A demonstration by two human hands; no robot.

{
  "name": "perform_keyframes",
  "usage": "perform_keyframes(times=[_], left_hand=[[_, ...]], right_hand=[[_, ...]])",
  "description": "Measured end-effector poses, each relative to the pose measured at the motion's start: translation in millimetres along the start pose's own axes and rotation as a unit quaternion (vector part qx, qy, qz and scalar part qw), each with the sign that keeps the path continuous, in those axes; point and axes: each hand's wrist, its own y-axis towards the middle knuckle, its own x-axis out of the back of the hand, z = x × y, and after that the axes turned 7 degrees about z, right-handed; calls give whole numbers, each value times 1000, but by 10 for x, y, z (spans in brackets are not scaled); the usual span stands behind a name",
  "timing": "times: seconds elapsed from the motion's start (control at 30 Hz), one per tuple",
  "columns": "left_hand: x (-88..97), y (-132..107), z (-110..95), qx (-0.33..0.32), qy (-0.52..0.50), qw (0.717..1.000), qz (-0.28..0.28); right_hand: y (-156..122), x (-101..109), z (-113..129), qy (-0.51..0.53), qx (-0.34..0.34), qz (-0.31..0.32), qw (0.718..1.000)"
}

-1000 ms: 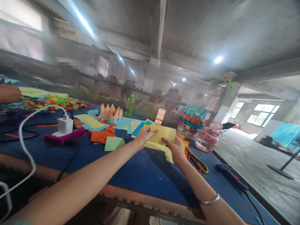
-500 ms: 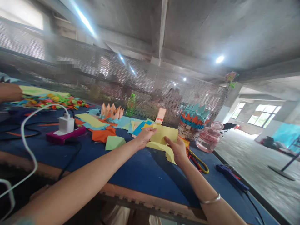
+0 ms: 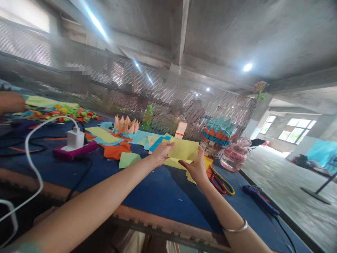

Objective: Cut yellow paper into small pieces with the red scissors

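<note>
A folded sheet of yellow paper (image 3: pixel 183 149) is held up over the blue tabletop (image 3: pixel 160 189). My left hand (image 3: pixel 161 153) pinches its left edge. My right hand (image 3: pixel 193 168) grips its lower edge, with the thumb raised in front of the sheet and the fingers below it. A lower yellow flap (image 3: pixel 173 163) hangs under the sheet, partly hidden by my right hand. Red-and-yellow-handled scissors (image 3: pixel 221 184) lie just right of my right hand. A pale green paper square (image 3: pixel 129 160) lies left of my left hand.
Cut paper, an orange paper crown (image 3: pixel 125 125), a green bottle (image 3: pixel 147 118), a woven-based origami bowl (image 3: pixel 216 135) and a pink glass jar (image 3: pixel 235 158) stand beyond my hands. A blue glue gun (image 3: pixel 259 199) lies near the right table edge. A co-worker's hand (image 3: pixel 10 102) rests at far left.
My right hand has shifted left along the paper's lower edge and its thumb has lifted. The yellow sheet now sits a little flatter between my hands.
</note>
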Motion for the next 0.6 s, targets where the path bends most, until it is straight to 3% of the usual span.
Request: perform_keyframes(times=[0.3,0.6], left_hand=[[1,-4,1,-1,-4,1000,6],[12,17,7,-5,-7,1000,5]], right_hand=[[10,5,-12,-53,39,-20,998],[9,15,-18,-53,25,-4,998]])
